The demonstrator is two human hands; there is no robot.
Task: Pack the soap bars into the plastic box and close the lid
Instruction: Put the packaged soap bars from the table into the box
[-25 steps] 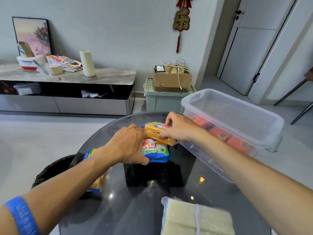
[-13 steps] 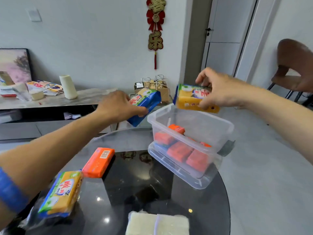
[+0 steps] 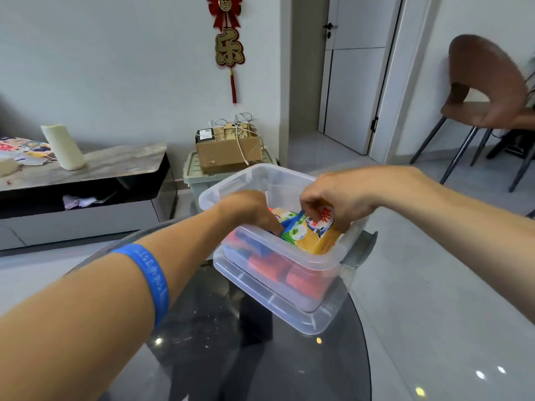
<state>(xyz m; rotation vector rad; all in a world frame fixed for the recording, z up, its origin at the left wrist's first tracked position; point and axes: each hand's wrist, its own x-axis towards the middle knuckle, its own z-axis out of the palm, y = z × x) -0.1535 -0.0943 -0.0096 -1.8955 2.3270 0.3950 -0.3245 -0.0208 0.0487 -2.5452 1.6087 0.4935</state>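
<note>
A clear plastic box [image 3: 315, 257] stands on the right part of a round dark glass table [image 3: 246, 351], resting on its clear lid [image 3: 289, 311]. Orange soap bars [image 3: 292, 276] lie on its bottom. Both my hands are inside the box. My right hand [image 3: 344, 201] grips a yellow and green wrapped soap bar [image 3: 314, 237], tilted against the near right wall. My left hand [image 3: 252, 209] reaches down onto a blue wrapped soap bar [image 3: 254, 244], its fingertips hidden behind the wrappers. A blue wristband sits on my left forearm.
A brown chair [image 3: 486, 91] stands at the right. Behind the table are a cardboard box [image 3: 228, 151] on a green bin and a low grey cabinet [image 3: 86, 198] with a paper roll [image 3: 63, 147]. The table's right edge runs close to the box.
Both hands have come down from above the box into it, carrying the blue bar and the yellow bar. The view has turned right, so the bars left on the table are out of sight.
</note>
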